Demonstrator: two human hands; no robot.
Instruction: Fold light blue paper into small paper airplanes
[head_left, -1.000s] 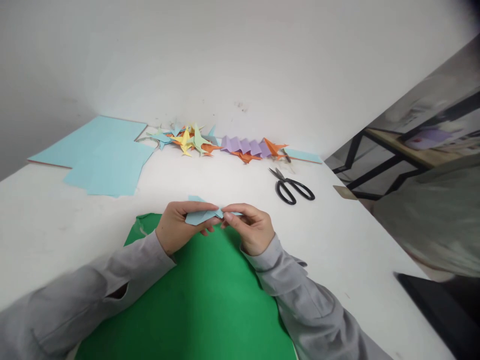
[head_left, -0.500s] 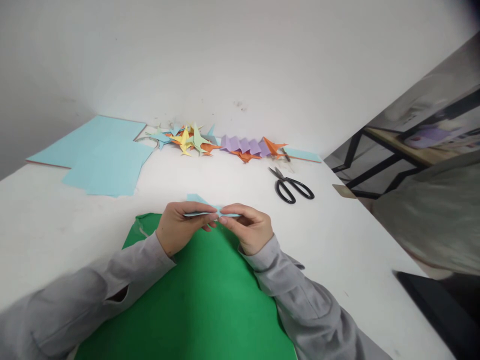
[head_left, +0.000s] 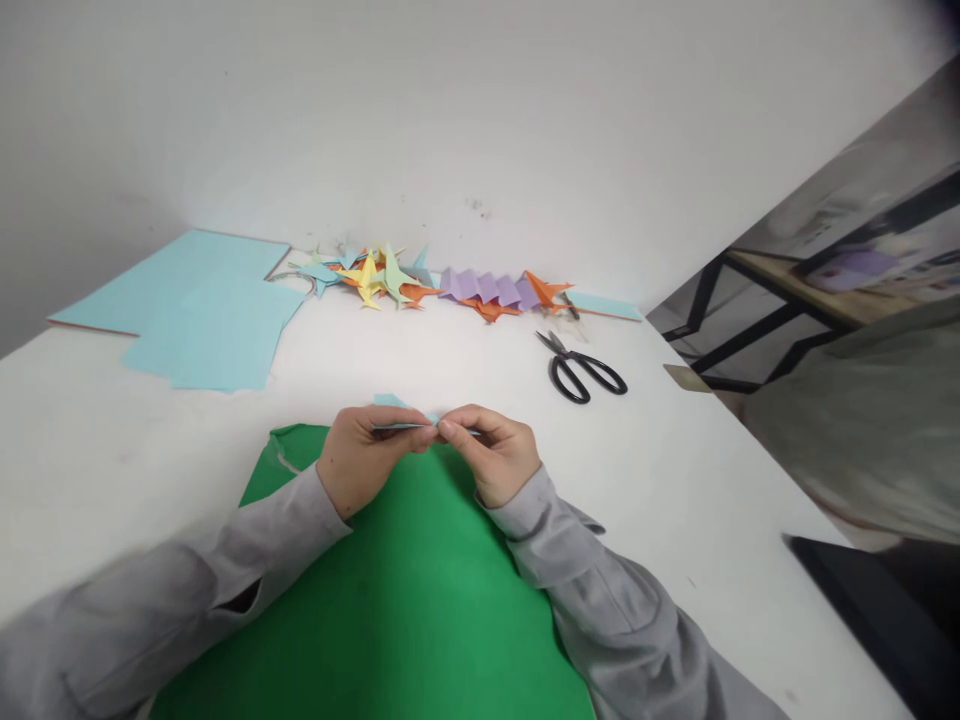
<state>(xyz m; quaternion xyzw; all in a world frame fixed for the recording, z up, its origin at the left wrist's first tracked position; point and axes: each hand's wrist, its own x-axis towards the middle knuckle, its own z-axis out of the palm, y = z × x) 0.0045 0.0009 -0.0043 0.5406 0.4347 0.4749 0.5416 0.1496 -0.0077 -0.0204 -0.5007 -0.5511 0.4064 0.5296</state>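
Note:
Between my two hands is a small folded piece of light blue paper point(head_left: 390, 400), mostly covered by fingers. My left hand point(head_left: 367, 450) pinches its left part between thumb and fingers; a pale corner sticks up beyond the knuckles. From the other side my right hand point(head_left: 499, 450) grips the paper with thumb and index finger, the two thumb tips almost touching at the centre. Both hands are above the far end of a green cloth point(head_left: 390, 580) at my front. How the paper is folded there cannot be made out.
Light blue paper sheets point(head_left: 210, 320) lie at the left. Along the wall sit folded paper stars point(head_left: 367, 280), a purple pleated strip point(head_left: 487, 288) and an orange folded shape point(head_left: 544, 290). Black-handled scissors point(head_left: 577, 370) rest partly spread at the right. A dark flat object point(head_left: 862, 600) is at the table's right edge.
The blue paper shows less between the fingers, and its raised corner sits slightly lower. My right hand has shifted a little to the left, with both thumbs closer together.

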